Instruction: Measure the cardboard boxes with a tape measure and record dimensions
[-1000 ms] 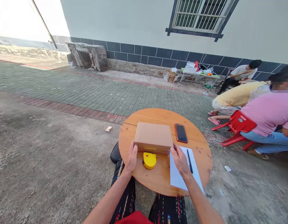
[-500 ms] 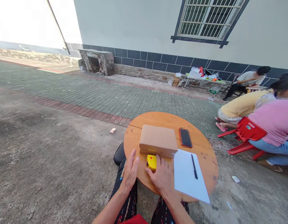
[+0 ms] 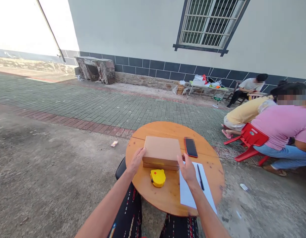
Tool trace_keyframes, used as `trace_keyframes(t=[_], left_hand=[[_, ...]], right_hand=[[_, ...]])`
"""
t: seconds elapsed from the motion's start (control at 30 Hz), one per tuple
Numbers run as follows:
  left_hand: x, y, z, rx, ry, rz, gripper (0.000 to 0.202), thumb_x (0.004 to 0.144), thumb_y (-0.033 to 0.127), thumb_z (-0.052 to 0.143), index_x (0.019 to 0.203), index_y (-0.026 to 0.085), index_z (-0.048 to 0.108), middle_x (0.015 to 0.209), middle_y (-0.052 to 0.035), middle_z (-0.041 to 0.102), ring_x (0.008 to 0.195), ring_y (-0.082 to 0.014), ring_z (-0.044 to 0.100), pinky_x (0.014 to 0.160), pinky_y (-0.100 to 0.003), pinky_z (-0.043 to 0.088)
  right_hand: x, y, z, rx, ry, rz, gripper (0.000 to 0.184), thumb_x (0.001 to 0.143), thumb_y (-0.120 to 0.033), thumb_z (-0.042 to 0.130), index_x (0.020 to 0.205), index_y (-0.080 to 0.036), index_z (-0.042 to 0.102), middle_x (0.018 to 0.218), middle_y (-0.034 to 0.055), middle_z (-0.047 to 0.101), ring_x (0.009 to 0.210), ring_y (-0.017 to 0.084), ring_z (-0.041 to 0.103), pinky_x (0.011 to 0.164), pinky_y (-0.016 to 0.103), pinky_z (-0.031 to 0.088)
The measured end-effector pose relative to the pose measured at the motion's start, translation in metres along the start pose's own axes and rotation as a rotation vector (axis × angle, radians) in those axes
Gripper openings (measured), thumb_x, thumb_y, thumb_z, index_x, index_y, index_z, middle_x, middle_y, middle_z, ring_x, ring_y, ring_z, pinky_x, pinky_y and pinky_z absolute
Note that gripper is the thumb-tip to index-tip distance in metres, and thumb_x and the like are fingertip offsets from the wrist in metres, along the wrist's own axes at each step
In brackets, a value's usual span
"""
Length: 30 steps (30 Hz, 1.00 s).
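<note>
A closed brown cardboard box rests on a round wooden table. My left hand is at the box's left side, fingers extended, fingertips at its edge. At the right front corner, my right hand has thumb and fingers apart, the thumb close to or touching the box. Neither hand is visibly wrapped around it. In front of the box lies a yellow tape measure, untouched. White paper with a black pen on it lies partly under my right hand and forearm.
A phone lies on the table right of the box. People sit at the right, one in a pink shirt on a red plastic chair. A cluttered folding table and a weathered block structure stand by the wall.
My right hand has left the tape measure and moved to the box's right corner. My left hand has moved up to the box's left side. The view has shifted slightly right.
</note>
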<state>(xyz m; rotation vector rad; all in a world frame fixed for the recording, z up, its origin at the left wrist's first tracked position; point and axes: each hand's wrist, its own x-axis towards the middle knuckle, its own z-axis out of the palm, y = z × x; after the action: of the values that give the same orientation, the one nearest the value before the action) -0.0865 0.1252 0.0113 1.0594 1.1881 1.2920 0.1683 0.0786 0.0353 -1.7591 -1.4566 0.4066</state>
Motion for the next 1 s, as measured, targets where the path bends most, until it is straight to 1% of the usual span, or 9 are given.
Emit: trace_keyframes(t=[0.07,0.17,0.23,0.33,0.43,0.63,0.8,0.9,1.0], left_hand=[[0.001,0.005,0.004,-0.011,-0.060,0.034,0.052,0.081,0.048,0.061,0.121,0.015,0.065,0.124,-0.0111,0.068,0.122,-0.0317,0.056,0.101,-0.041,0.046],[-0.007,0.005,0.002,-0.035,-0.089,0.095,0.058,0.079,0.039,0.061,0.132,0.018,0.056,0.131,-0.0082,0.063,0.124,-0.0279,0.055,0.102,-0.037,0.045],[-0.013,-0.002,-0.002,-0.038,-0.090,0.100,0.059,0.076,0.038,0.064,0.131,0.017,0.056,0.131,-0.0095,0.063,0.124,-0.0280,0.056,0.102,-0.037,0.045],[-0.020,-0.016,-0.005,-0.025,-0.089,0.071,0.056,0.074,0.038,0.066,0.124,0.014,0.059,0.125,-0.0128,0.066,0.120,-0.0305,0.058,0.099,-0.040,0.047],[-0.022,-0.027,-0.003,-0.022,-0.086,0.059,0.059,0.075,0.039,0.065,0.128,0.015,0.056,0.131,-0.0133,0.062,0.124,-0.0301,0.056,0.102,-0.041,0.046],[-0.019,-0.033,0.000,-0.014,-0.104,0.040,0.058,0.073,0.038,0.068,0.127,0.016,0.059,0.131,-0.0121,0.063,0.126,-0.0304,0.054,0.105,-0.042,0.044],[-0.014,-0.039,-0.003,0.035,-0.018,0.014,0.059,0.073,0.038,0.070,0.126,0.015,0.059,0.132,-0.0157,0.060,0.129,-0.0346,0.050,0.109,-0.049,0.038],[-0.010,-0.040,-0.003,0.056,0.031,0.013,0.067,0.073,0.038,0.073,0.133,0.016,0.053,0.143,-0.0179,0.051,0.134,-0.0364,0.043,0.111,-0.052,0.034],[-0.010,-0.036,0.002,0.046,-0.008,0.039,0.065,0.076,0.041,0.069,0.135,0.019,0.052,0.141,-0.0146,0.054,0.131,-0.0331,0.048,0.107,-0.047,0.040]], right_hand=[[0.010,0.001,0.005,0.056,-0.050,-0.001,0.044,0.088,-0.049,0.045,0.113,-0.018,0.063,0.108,0.0133,0.072,0.102,0.030,0.067,0.085,0.042,0.051],[0.005,0.014,0.014,0.141,-0.060,-0.036,0.046,0.085,-0.040,0.047,0.125,-0.019,0.057,0.127,0.0113,0.066,0.117,0.027,0.061,0.093,0.041,0.050],[-0.004,0.027,0.019,0.198,-0.095,-0.031,0.047,0.082,-0.037,0.050,0.124,-0.019,0.058,0.126,0.0118,0.066,0.118,0.028,0.062,0.092,0.043,0.052],[-0.016,0.045,0.025,0.235,-0.151,0.003,0.044,0.080,-0.036,0.052,0.119,-0.018,0.061,0.116,0.0126,0.071,0.106,0.028,0.068,0.083,0.042,0.056],[-0.021,0.055,0.027,0.244,-0.174,0.022,0.049,0.080,-0.035,0.053,0.125,-0.018,0.058,0.123,0.0127,0.068,0.107,0.028,0.068,0.082,0.041,0.056],[-0.018,0.051,0.032,0.222,-0.167,0.038,0.056,0.076,-0.034,0.057,0.130,-0.020,0.055,0.135,0.0104,0.061,0.118,0.027,0.061,0.084,0.039,0.054],[-0.006,0.045,0.026,0.162,-0.028,0.099,0.043,0.077,-0.041,0.055,0.111,-0.015,0.062,0.113,0.0154,0.069,0.097,0.030,0.066,0.081,0.045,0.052],[0.009,0.042,0.020,0.148,0.046,0.109,0.054,0.078,-0.043,0.052,0.122,-0.012,0.055,0.126,0.0207,0.061,0.106,0.033,0.062,0.083,0.047,0.050],[0.021,0.036,0.023,0.175,-0.034,0.055,0.057,0.074,-0.039,0.055,0.127,-0.018,0.054,0.129,0.0148,0.062,0.111,0.029,0.061,0.081,0.041,0.052]])
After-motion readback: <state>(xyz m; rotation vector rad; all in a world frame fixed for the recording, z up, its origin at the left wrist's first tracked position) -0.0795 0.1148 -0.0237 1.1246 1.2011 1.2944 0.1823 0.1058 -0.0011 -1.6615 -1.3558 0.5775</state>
